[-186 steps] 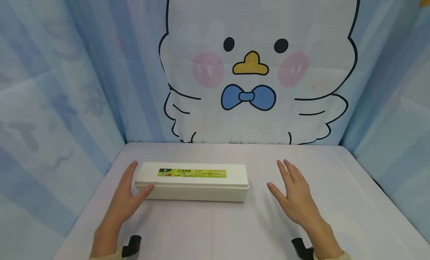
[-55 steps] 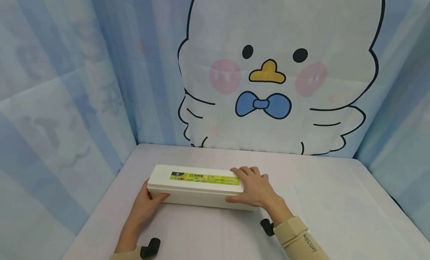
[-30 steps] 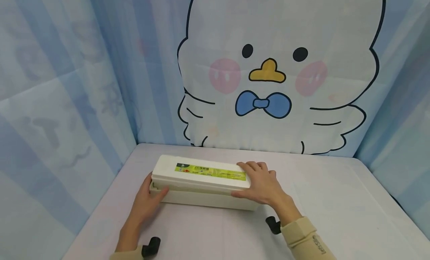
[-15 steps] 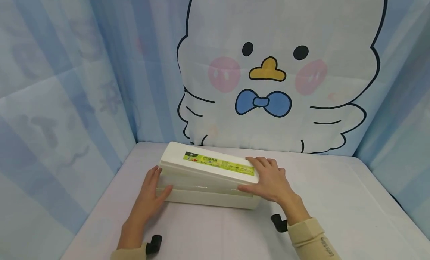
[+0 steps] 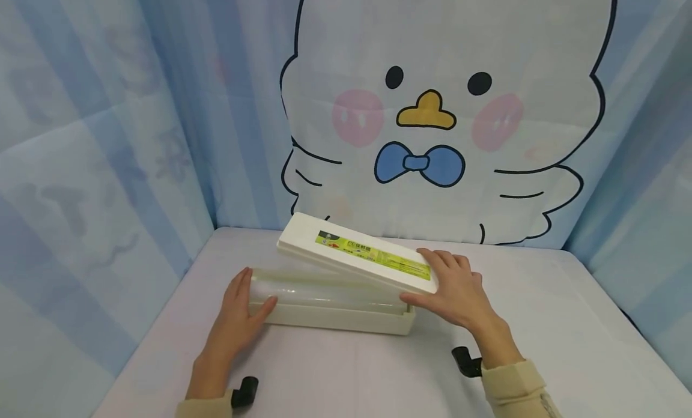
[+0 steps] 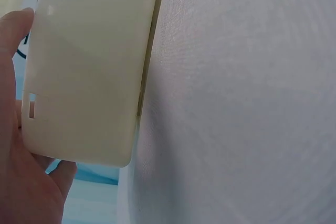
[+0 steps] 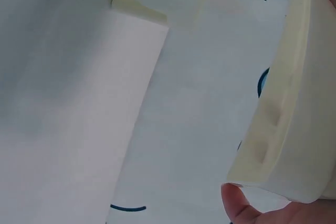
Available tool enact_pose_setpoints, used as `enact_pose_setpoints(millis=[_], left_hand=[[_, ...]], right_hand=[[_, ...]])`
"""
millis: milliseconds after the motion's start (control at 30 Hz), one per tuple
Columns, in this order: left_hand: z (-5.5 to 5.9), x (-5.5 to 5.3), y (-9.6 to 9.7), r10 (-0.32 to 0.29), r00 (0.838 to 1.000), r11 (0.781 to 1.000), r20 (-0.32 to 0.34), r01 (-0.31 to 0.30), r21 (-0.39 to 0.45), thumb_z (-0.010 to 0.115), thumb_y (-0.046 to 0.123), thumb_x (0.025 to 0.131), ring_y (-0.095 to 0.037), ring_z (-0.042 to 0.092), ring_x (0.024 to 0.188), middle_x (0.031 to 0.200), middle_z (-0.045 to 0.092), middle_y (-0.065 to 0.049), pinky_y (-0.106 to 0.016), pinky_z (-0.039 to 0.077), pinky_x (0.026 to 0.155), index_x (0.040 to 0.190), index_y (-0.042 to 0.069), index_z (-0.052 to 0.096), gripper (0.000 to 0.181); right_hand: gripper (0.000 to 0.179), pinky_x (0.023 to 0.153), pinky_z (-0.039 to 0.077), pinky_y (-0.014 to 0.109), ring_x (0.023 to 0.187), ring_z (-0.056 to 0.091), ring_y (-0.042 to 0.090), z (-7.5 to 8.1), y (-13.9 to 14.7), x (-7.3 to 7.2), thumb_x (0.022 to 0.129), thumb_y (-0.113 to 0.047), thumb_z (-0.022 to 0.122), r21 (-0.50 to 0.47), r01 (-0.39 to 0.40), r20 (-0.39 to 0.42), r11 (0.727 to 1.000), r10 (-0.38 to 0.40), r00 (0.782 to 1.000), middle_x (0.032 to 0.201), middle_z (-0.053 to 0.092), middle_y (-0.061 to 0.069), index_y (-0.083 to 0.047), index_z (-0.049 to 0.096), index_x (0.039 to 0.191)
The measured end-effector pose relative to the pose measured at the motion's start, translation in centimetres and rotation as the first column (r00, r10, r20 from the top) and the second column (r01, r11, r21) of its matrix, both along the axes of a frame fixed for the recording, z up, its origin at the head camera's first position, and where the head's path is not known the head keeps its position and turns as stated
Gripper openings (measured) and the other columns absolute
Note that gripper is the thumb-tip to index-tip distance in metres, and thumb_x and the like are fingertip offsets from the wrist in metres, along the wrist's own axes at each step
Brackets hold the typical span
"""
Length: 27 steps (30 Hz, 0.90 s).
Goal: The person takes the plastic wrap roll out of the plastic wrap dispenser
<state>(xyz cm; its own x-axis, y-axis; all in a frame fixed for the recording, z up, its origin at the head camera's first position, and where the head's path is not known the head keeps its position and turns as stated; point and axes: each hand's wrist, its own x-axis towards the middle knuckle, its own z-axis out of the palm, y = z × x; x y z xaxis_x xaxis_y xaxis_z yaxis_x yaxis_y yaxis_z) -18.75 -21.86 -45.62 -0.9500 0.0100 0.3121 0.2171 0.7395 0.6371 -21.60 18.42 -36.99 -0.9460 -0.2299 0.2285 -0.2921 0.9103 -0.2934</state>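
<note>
A white cling film box stands in two parts in the head view. My right hand (image 5: 456, 289) grips the right end of its long lid (image 5: 303, 235), thumb in front and fingers over the top. The lid is raised and tilted, its left end higher, with a yellow-green label on top. Below it, the box base (image 5: 335, 319) rests on the table with a clear cling film roll (image 5: 319, 293) inside. My left hand (image 5: 232, 328) holds the base's left end, thumb on the front. In the right wrist view, the lid (image 7: 310, 140) hangs apart from the base (image 7: 140, 10).
The white cloth-covered table (image 5: 346, 376) extends around the box. Behind it hangs a pale blue curtain (image 5: 243, 136) with a printed cartoon chick, and more curtain closes both sides. Black wrist mounts (image 5: 245, 393) stick out from the sleeves.
My right hand has lifted the lid off the base, left end first, and moved it up and right. The roll has come into view. My left hand stays at the base's left end.
</note>
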Motion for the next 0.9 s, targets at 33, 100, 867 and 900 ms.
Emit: enact_pose_setpoints(millis=[33, 100, 867, 900], left_hand=[[0.0, 0.0, 0.0, 0.002, 1.0, 1.0, 0.017, -0.002, 0.005, 0.065, 0.033, 0.098, -0.048, 0.019, 0.146, 0.157, 0.022, -0.032, -0.062, 0.02, 0.116, 0.153, -0.014, 0.021, 0.084], [0.0, -0.1, -0.1, 0.007, 0.999, 1.0, 0.049, -0.007, 0.007, 0.064, 0.036, 0.099, -0.048, 0.018, 0.146, 0.159, 0.019, -0.032, -0.062, 0.02, 0.116, 0.153, -0.013, 0.02, 0.086], [0.2, -0.1, -0.2, -0.009, 0.994, 0.997, 0.107, 0.001, 0.073, 0.066, 0.035, 0.098, -0.049, 0.018, 0.146, 0.16, 0.015, -0.033, -0.062, 0.018, 0.116, 0.155, -0.013, 0.016, 0.089], [0.2, -0.1, -0.1, -0.008, 0.994, 0.997, 0.114, -0.001, 0.074, 0.065, 0.035, 0.099, -0.049, 0.018, 0.147, 0.16, 0.015, -0.033, -0.062, 0.018, 0.116, 0.155, -0.012, 0.015, 0.089]], right_hand=[[0.1, 0.086, 0.038, 0.067, 0.128, 0.038, 0.043, -0.1, 0.2, 0.1, 0.075, -0.076, 0.071, -0.001, 0.002, 0.001, 1.0, -0.002, 1.0, 0.146, 0.048, 0.014, -0.018, 0.044, 0.152], [0.1, 0.086, 0.038, 0.067, 0.128, 0.038, 0.042, -0.2, 0.5, 0.4, 0.074, -0.076, 0.071, -0.002, 0.006, 0.006, 1.0, -0.006, 1.0, 0.146, 0.048, 0.013, -0.019, 0.044, 0.152], [0.101, 0.085, 0.037, 0.073, 0.128, 0.035, 0.049, 0.0, 3.9, 2.5, 0.075, -0.073, 0.073, 0.02, 0.086, 0.011, 0.996, -0.087, 0.996, 0.146, 0.045, 0.021, -0.015, 0.043, 0.152], [0.102, 0.085, 0.037, 0.074, 0.128, 0.035, 0.049, -0.1, 4.1, 2.6, 0.075, -0.075, 0.072, 0.023, 0.09, 0.011, 0.996, -0.09, 0.996, 0.146, 0.045, 0.021, -0.014, 0.043, 0.152]])
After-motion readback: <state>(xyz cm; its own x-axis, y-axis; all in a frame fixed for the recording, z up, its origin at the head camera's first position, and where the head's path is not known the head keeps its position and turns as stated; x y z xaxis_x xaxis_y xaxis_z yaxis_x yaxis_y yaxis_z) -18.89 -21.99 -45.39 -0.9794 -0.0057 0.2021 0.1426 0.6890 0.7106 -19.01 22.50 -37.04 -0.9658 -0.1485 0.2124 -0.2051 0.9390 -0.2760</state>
